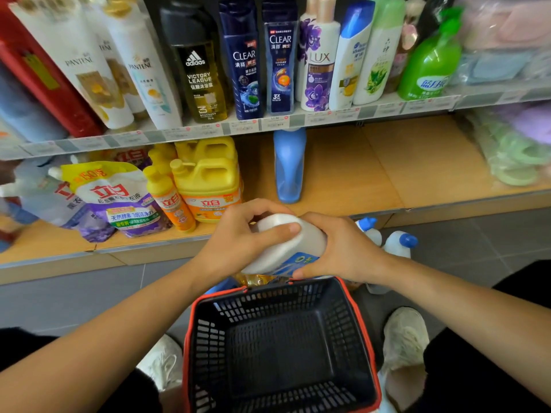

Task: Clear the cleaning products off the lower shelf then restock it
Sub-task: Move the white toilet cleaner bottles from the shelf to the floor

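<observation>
From the head view, the person is crouching in front of the lower shelf [357, 174] and holding a white bottle [286, 242] with a blue label in both hands. The bottle is hanging in the air just above the far rim of a black basket [190, 323], whose bottom is showing bare. Its long axis is running from a rounded end on the far side down towards the near side. The cap end is hidden between the palms.

The left grip [238, 242] is wrapping over the far-left end, thumb lying across the white body. The right grip [343, 248] is clasping the right side, fingers curling underneath. Both are clamping the bottle, and neither is nearer than the other. Both forearms are reaching in from the near corners and meeting over the basket.

The bare stretch of shelf is lying straight ahead and slightly right of the grips, beside a blue bottle [289, 165] standing alone. Yellow jugs [208, 180] and pouches [119, 201] are crowding the shelf's left part. White bottles with blue caps [399, 242] are standing on the floor [477, 234] just right of the right grip. The move is probably turning on depth: forward to the shelf board or down into the basket, though which is intended is unclear.
</observation>
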A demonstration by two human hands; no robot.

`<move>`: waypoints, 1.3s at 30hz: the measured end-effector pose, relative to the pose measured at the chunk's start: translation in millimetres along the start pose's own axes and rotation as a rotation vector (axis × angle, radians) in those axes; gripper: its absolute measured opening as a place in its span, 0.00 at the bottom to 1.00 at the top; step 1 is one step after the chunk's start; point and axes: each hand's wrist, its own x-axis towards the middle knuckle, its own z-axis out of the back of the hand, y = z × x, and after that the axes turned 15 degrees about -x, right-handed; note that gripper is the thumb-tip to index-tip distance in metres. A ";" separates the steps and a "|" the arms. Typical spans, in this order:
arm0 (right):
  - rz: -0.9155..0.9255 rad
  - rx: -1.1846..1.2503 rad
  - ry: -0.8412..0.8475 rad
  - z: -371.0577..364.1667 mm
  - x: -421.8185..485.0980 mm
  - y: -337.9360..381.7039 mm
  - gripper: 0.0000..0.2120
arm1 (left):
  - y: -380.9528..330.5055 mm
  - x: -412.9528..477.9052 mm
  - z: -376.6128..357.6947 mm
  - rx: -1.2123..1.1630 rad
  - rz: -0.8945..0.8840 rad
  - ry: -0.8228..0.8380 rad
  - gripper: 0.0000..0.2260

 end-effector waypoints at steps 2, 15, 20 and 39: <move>0.002 -0.042 0.006 -0.6 -0.9 1.5 0.32 | 3.5 0.5 0.6 -0.072 0.035 -0.054 0.04; -0.080 0.111 -0.123 0.2 3.8 -1.4 0.32 | 2.7 -9.2 5.9 0.300 -0.306 0.056 0.18; -0.105 0.165 -0.149 0.0 2.4 -1.2 0.32 | 7.7 -12.8 3.3 0.305 -0.444 0.035 0.13; -0.103 0.223 -0.217 -0.2 -3.3 5.6 0.31 | 9.7 -4.1 6.6 -0.014 0.014 -0.270 0.29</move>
